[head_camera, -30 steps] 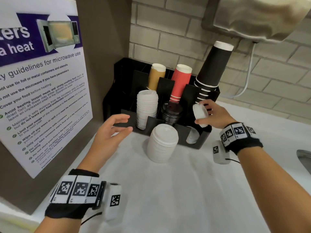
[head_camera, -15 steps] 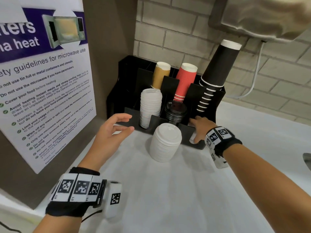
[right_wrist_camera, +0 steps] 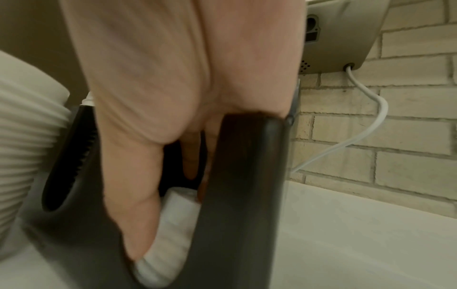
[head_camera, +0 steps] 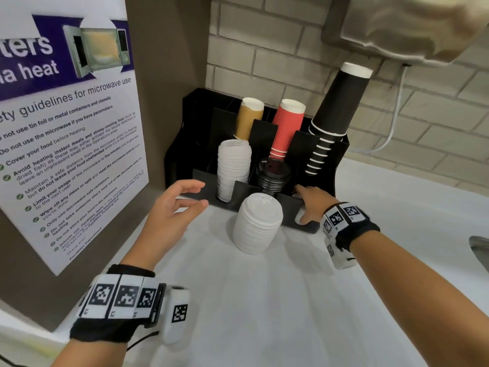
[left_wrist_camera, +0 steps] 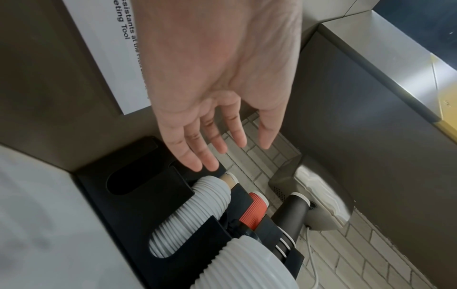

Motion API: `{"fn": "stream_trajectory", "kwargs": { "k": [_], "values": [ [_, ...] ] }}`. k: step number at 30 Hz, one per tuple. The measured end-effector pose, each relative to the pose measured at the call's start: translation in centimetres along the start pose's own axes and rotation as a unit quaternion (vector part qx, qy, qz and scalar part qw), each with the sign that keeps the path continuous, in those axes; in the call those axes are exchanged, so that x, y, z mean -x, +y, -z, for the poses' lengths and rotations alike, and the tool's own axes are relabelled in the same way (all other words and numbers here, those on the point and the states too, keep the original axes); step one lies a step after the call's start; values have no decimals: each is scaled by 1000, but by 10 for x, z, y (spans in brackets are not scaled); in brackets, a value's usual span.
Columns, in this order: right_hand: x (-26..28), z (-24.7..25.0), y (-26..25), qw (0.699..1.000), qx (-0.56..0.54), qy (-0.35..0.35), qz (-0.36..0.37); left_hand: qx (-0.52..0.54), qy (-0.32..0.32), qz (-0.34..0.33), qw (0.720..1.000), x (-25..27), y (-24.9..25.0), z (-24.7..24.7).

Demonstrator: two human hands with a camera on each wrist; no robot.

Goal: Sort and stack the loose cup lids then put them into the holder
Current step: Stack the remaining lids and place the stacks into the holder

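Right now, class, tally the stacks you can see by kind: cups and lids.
Cup stacks: 3 (tan cups, red cups, black cups)
Lid stacks: 4 (tall white lids, black lids, small white lids, loose white lids)
Total: 7

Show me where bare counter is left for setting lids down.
Free: the white counter between both forearms, in front of the loose lid stack. Crowded: along the holder, where the right hand pushes small lids into its right slot.

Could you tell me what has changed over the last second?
The right hand carried its small white lids from beside the black cups down into the holder's rightmost front slot, and it still holds them there. The left hand stayed open and hovering; the loose lid stack has not moved.
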State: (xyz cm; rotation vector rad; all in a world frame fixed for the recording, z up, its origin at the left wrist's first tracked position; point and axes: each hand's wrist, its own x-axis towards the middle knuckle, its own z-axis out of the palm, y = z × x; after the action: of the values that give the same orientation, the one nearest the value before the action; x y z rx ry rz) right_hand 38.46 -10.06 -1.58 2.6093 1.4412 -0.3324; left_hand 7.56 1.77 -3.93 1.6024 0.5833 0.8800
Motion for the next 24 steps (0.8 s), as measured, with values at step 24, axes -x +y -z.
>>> {"fn": "stream_trajectory", "kwargs": {
  "k": [24],
  "values": [
    [29,-8,-84,983,-140,30,117,23,-8,37,999,-2,-6,0]
  ]
}}
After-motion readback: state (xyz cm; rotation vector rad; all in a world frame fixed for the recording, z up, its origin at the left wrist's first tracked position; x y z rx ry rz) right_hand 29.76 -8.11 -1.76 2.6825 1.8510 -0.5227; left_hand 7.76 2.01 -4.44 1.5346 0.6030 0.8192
